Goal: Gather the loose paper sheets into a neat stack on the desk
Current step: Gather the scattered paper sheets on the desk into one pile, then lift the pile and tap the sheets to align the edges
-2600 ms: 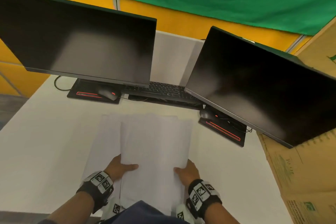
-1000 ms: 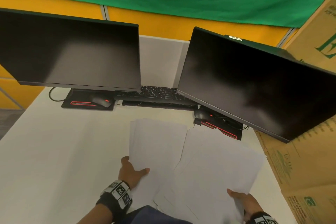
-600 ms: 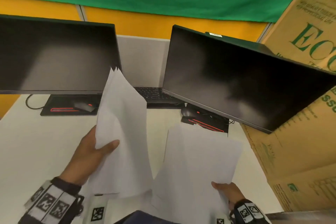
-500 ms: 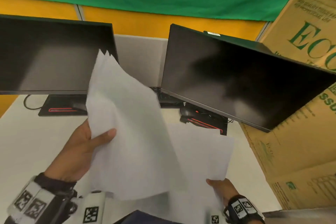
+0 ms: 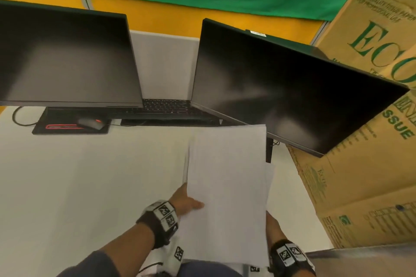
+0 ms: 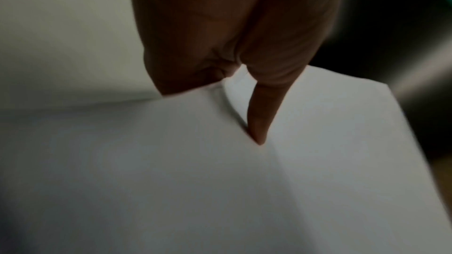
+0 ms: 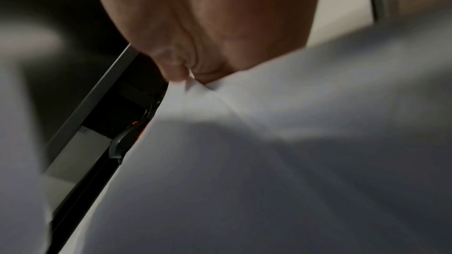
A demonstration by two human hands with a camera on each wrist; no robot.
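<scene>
A pile of white paper sheets (image 5: pixel 227 186) is held over the right part of the white desk (image 5: pixel 78 175), its edges slightly uneven on the left and right. My left hand (image 5: pixel 189 203) pinches the pile's near left edge. Its thumb (image 6: pixel 259 119) lies on top of the paper sheets (image 6: pixel 220 181) and its fingers are hidden underneath. My right hand (image 5: pixel 273 222) holds the near right edge and is mostly covered by the pile. In the right wrist view the paper sheets (image 7: pixel 269 161) tuck into the fold of my right hand (image 7: pixel 208 45); the fingertips are hidden.
Two dark monitors (image 5: pixel 67 58) (image 5: pixel 281 87) stand at the back, with a keyboard (image 5: pixel 166 108) between them. A mouse (image 5: pixel 91 123) sits on a black pad at the back left. Cardboard boxes (image 5: pixel 360 175) crowd the desk's right side.
My left hand lifted its bunch of sheets, swung it to the right and brought it down onto the bunch in my right hand. Both bunches now overlap as one pile.
</scene>
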